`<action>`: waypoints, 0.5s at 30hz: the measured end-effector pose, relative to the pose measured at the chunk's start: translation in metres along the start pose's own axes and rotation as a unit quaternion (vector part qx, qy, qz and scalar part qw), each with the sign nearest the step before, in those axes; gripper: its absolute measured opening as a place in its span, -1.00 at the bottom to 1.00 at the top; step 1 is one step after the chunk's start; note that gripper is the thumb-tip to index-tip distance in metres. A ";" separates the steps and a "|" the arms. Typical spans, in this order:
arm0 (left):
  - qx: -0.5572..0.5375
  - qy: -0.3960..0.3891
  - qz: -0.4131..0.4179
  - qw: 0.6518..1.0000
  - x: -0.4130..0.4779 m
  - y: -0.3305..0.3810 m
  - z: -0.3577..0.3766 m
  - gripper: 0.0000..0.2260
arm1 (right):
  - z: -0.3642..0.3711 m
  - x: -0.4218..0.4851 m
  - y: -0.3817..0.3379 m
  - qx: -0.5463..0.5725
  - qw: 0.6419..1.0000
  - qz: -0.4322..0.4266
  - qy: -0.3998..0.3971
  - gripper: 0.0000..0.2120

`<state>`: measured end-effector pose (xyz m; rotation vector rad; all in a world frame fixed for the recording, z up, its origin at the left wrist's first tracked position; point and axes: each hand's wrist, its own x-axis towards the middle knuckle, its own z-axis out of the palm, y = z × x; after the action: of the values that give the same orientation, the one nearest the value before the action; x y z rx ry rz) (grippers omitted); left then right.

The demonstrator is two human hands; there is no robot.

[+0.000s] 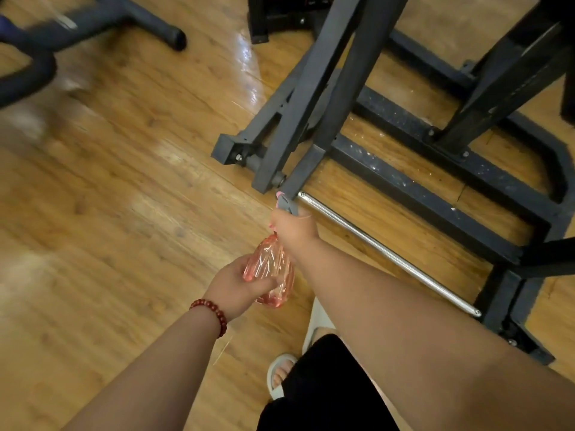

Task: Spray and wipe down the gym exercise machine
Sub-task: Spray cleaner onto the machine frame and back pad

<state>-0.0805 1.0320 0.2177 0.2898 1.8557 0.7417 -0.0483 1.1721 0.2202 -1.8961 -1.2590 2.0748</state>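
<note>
Black trousers [323,384] and a pale slipper [277,377] are right under the camera, so yeah, I'm standing and looking down. Far left up top there's the dark curved base [149,23] of some other machine, pretty blurry, sitting on the shiny wood floor [124,181]. Moving in, my left hand [231,283], red bead bracelet [211,312] on the wrist, cups the lower part of the pink see-through bottle [270,269], fingers curled round it. Right hand [292,227] is clamped round the bottle's top, with the grey spray head [287,205] poking out above my knuckles. It's pointed at the low end of a slanted grey leg of the machine [311,98], right by it, though I can't tell if it's touching. The frame spreads over the floor to the right, dusty-looking and speckled white. A chrome bar [389,253] runs from that leg past my right forearm toward the frame's near corner.
</note>
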 end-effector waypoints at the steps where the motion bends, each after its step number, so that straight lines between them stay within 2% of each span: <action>1: 0.001 0.004 -0.001 1.000 0.001 0.002 -0.005 -0.65 | 0.004 0.001 -0.003 -0.010 1.000 -0.001 -0.009 -0.60; 4: -0.009 0.015 0.001 1.000 0.005 0.008 -0.018 -0.71 | 0.017 0.005 -0.016 -0.032 0.999 0.008 -0.017 -0.78; 7: -0.040 0.024 0.001 0.999 0.010 0.015 -0.027 -0.75 | 0.031 0.014 -0.030 -0.052 0.998 0.012 -0.022 -0.66; 12: -0.079 0.039 -0.025 0.996 0.024 0.027 -0.041 -0.43 | 0.047 0.026 -0.056 -0.097 0.994 0.029 -0.034 -0.66; 15: -0.067 0.048 -0.032 0.996 0.030 0.038 -0.052 -0.50 | 0.055 0.029 -0.071 -0.106 0.993 0.030 -0.046 -0.71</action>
<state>-0.1450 1.0592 0.2311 0.1094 1.8869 0.8437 -0.1350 1.2072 0.2337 -1.9634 -1.5168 2.1586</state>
